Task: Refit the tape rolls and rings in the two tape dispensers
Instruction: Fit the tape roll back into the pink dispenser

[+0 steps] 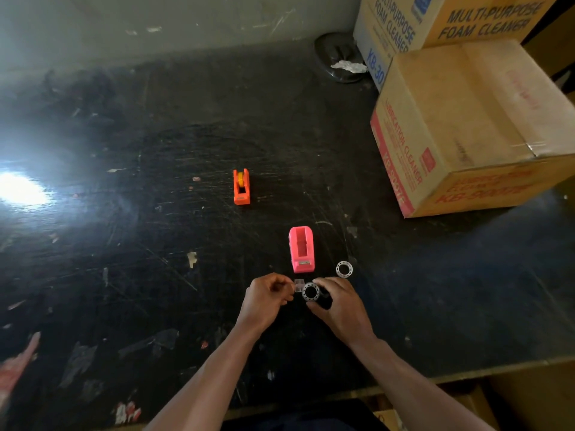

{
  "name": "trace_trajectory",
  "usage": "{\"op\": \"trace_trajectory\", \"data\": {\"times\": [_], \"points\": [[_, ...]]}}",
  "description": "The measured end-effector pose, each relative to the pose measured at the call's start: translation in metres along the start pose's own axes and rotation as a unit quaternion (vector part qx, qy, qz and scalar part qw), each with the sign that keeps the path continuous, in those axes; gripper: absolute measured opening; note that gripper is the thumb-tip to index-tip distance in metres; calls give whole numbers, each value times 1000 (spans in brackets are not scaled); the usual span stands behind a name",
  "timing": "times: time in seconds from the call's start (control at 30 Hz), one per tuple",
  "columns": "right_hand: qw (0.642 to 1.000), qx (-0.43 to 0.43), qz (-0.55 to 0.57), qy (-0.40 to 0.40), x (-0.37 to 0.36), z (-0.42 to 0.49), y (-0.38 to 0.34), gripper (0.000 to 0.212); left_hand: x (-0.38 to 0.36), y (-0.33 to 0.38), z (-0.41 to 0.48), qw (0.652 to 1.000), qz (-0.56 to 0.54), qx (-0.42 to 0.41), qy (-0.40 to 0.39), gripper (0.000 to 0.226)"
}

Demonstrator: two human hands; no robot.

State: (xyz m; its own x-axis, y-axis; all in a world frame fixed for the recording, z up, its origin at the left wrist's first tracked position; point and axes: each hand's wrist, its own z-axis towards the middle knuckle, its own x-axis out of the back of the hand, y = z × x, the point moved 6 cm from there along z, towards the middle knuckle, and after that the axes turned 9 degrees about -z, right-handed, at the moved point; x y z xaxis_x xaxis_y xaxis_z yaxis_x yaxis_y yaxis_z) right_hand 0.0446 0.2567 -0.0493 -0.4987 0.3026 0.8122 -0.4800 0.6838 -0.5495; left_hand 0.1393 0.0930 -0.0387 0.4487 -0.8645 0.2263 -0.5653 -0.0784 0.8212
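Observation:
A pink tape dispenser (301,249) stands on the black table (155,244) just beyond my hands, its well bare. A smaller orange dispenser (241,186) with a yellow roll in it sits farther back. My right hand (337,304) holds a clear tape roll (310,291) with a white ring in its core. My left hand (268,297) pinches the loose clear tape end (298,284) pulled out from that roll. A second white ring (343,269) lies on the table right of the pink dispenser.
Cardboard boxes (466,126) are stacked at the right, reaching toward the table's middle. A dark dish with crumpled paper (340,59) sits at the back by the wall. Bright glare (21,188) covers the left. The front table edge (435,379) runs close under my forearms.

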Motion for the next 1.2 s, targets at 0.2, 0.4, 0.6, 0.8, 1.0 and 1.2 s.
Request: {"op": "trace_trajectory", "data": {"times": [0.2,0.4,0.6,0.8,1.0,1.2], "points": [[999,34,25,30,23,6,-20,43,-4,9,-1,1000,-5,-22,-8,10],[995,59,74,28,39,10,-32,42,0,20,-2,999,-6,-43,-17,10],[994,75,77,22,49,17,-36,45,3,27,-1,998,-14,-48,-23,9],[992,112,53,-5,56,21,-40,48,3,32,-3,998,-9,-55,-34,13],[991,124,48,-10,59,22,-41,49,-1,35,-6,997,-29,-60,-37,13],[991,118,58,-22,59,22,-36,48,-6,38,-9,996,-43,-61,-50,14]]}}
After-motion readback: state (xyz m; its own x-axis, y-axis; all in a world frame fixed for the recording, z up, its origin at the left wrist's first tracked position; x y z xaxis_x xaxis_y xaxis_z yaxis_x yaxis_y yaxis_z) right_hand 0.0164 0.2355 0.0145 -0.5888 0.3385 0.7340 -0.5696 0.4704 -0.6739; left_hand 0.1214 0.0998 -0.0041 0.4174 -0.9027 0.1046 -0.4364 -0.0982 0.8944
